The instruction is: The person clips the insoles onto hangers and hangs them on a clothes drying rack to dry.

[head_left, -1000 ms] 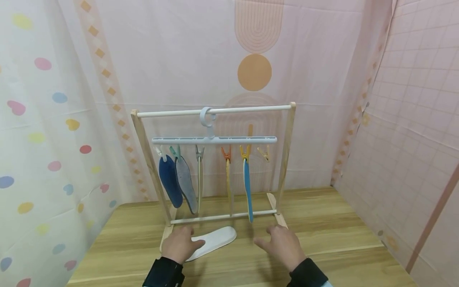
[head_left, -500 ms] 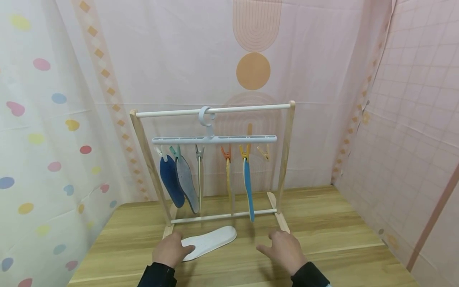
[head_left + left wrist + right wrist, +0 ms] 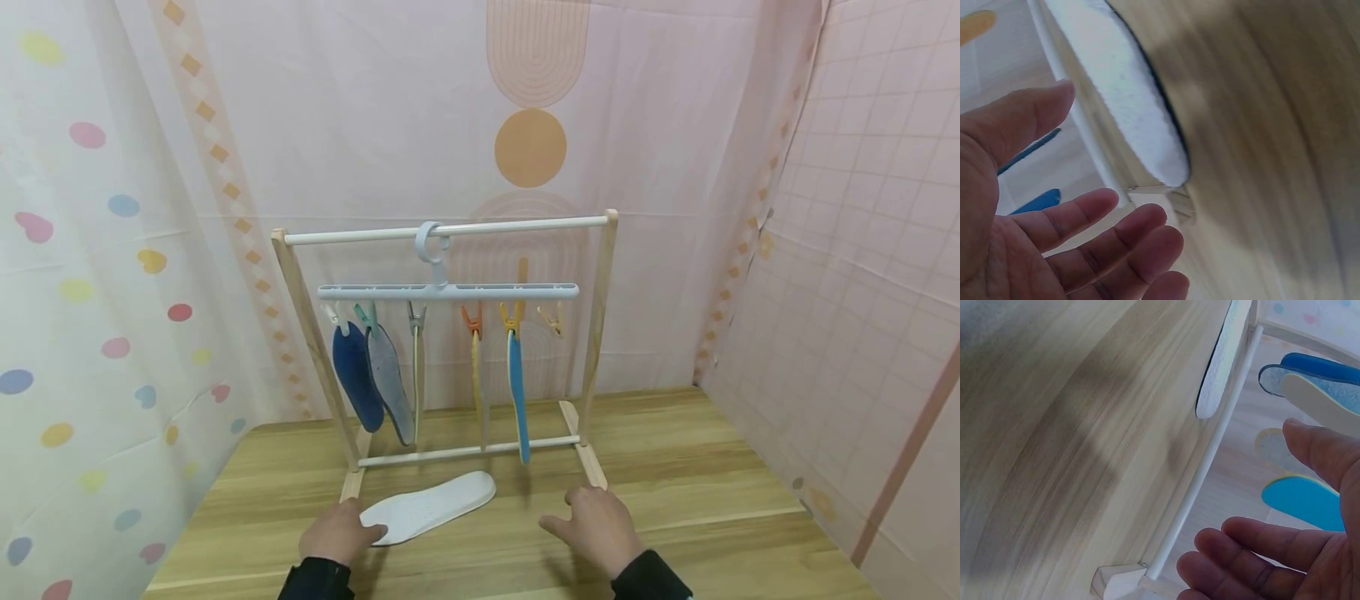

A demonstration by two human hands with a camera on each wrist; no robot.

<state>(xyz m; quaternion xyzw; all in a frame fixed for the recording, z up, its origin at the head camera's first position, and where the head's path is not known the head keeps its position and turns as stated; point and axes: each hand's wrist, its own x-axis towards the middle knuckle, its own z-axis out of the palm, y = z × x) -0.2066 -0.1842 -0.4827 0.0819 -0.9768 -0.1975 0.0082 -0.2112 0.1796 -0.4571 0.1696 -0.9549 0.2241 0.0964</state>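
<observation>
A white insole [image 3: 435, 504] with a dark underside edge lies on the wooden table in front of the rack. My left hand [image 3: 337, 533] hovers by its left end, overlapping it in the head view; the left wrist view has the fingers relaxed and apart, with a gap to the insole [image 3: 1125, 94]. To the right, my right hand [image 3: 596, 527] is held over the table with loosely bent fingers, holding nothing. Behind, several insoles hang from clips on a pale blue hanger [image 3: 480, 292]: dark blue [image 3: 356, 379], grey [image 3: 390, 383], bright blue [image 3: 517, 392] and two seen edge-on.
A drying rack with wooden posts [image 3: 597, 325] and a white top rail [image 3: 525, 226] carries the hanger. Its white lower bar [image 3: 457, 454] runs just behind the loose insole. A pale yellow clip [image 3: 552, 321] at the right hangs without an insole. Patterned curtains enclose the table [image 3: 712, 483].
My left hand has moved left and slightly toward me, uncovering more of the white insole. My right hand has shifted only slightly, and the insole stays in place.
</observation>
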